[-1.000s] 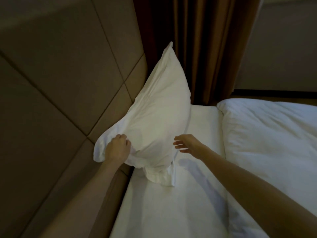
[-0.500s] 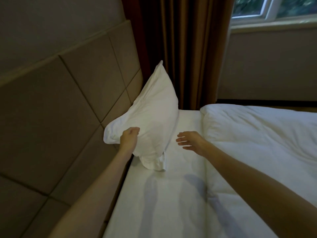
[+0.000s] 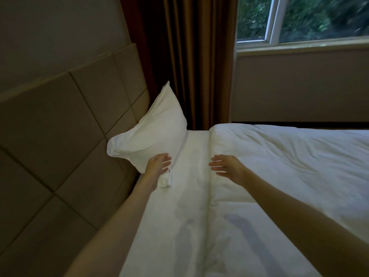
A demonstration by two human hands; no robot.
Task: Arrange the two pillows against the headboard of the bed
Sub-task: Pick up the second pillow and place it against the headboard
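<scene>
Pillow (image 3: pixel 153 136) leans on headboard (image 3: pixel 79 120) at bed's far corner; left hand (image 3: pixel 158 163) spread beside it, right hand (image 3: pixel 225 166) spread, empty.

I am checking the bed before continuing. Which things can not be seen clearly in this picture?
- Second pillow: not in the head view, perhaps beyond the frame edge.
- Pillow: its back, hidden against the headboard.
- Left hand: whether it touches the pillow is unclear.
- Trees outside the window: blurred.

Dim room, window (image 3: pixel 303 19) daylight only; edges bend, foliage blurred.
</scene>
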